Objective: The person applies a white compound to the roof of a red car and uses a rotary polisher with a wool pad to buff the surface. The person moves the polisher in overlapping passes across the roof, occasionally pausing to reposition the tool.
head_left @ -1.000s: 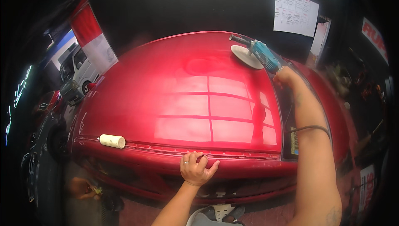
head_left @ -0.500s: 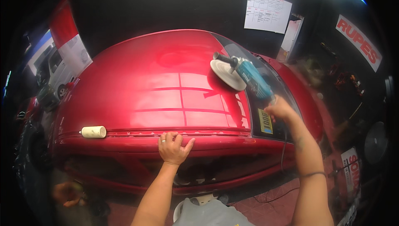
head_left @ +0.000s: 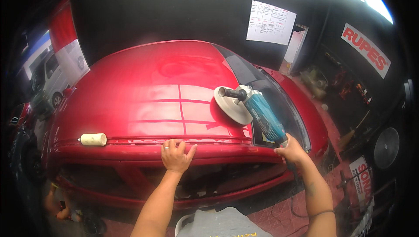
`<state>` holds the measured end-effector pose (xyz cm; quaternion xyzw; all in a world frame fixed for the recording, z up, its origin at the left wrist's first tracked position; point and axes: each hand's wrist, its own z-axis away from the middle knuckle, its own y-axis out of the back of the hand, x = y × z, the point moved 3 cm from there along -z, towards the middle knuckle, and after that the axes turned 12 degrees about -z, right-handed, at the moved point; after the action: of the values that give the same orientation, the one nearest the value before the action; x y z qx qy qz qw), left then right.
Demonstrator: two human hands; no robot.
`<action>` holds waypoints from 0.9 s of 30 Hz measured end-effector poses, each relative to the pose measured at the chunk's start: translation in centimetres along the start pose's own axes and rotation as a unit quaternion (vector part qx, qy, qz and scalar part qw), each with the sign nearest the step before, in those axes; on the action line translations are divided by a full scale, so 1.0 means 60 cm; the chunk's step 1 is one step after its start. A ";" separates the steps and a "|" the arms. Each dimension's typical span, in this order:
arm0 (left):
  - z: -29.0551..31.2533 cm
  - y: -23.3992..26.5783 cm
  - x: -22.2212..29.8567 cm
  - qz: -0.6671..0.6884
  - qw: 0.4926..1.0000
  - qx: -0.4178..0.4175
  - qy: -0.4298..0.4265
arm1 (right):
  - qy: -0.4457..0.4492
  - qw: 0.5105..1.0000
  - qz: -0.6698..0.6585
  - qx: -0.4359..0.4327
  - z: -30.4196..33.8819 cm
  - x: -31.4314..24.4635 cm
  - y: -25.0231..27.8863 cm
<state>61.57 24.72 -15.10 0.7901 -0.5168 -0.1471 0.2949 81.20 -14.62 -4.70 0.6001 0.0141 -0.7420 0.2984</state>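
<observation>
My right hand (head_left: pixel 291 150) is wrapped round the rear grip of a teal polisher (head_left: pixel 264 114) with a black side handle. The polisher's wide, pale round pad (head_left: pixel 230 108) lies tilted at the windshield end of the glossy red car roof (head_left: pixel 144 80). Whether its whole face touches the paint I cannot tell. My left hand (head_left: pixel 176 156) rests on the near roof edge, thumb apart and fingertips over the trim groove, holding nothing. Left of it, a cream bottle (head_left: pixel 93 139) lies on its side along the same groove.
The polisher's cord (head_left: pixel 296 180) hangs past the windshield (head_left: pixel 279 106) to the reddish floor. A broom (head_left: pixel 354 131) and a round disc (head_left: pixel 386 148) stand at the right. A white chart (head_left: pixel 270 22) hangs on the dark wall. Part of another person (head_left: pixel 63 206) shows at lower left.
The polisher has come nearer along the windshield end of the roof, and now covers most of the yellow sticker on the glass. My left hand stays on the roof edge. The view has shifted slightly.
</observation>
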 end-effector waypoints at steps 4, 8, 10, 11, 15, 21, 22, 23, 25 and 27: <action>-0.003 -0.002 -0.002 0.018 1.000 0.000 -0.002 | 0.042 0.999 0.024 0.010 -0.131 -0.025 -0.010; -0.007 0.000 -0.003 0.011 1.000 0.018 -0.021 | 0.066 0.997 0.018 0.027 -0.280 -0.086 -0.034; -0.011 0.002 -0.002 0.007 0.999 0.025 -0.025 | 0.057 0.996 0.042 0.046 -0.359 -0.119 -0.045; -0.012 0.003 -0.002 0.005 0.999 0.027 -0.028 | 0.049 0.996 0.046 0.051 -0.400 -0.129 -0.052; -0.010 -0.001 -0.007 0.008 1.000 0.011 -0.026 | 0.036 0.994 0.097 0.033 -0.516 -0.180 -0.087; -0.008 -0.005 -0.010 0.001 1.000 0.009 -0.024 | 0.047 0.993 0.101 0.037 -0.597 -0.219 -0.112; -0.010 -0.004 -0.009 0.001 1.000 0.009 -0.024 | 0.048 0.993 0.106 0.034 -0.602 -0.224 -0.119; -0.010 -0.001 -0.009 0.002 1.000 0.009 -0.025 | 0.049 0.992 0.111 0.031 -0.604 -0.228 -0.125; -0.017 0.004 -0.008 0.004 1.000 0.004 -0.021 | 0.054 0.991 0.122 0.022 -0.592 -0.249 -0.138; -0.018 0.005 -0.008 0.005 1.000 0.004 -0.021 | 0.067 0.989 0.131 0.027 -0.577 -0.265 -0.152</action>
<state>61.74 25.42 -14.09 0.7856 -0.5271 -0.1599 0.2819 109.16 12.79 -3.16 0.6531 -0.0648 -0.6549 0.3747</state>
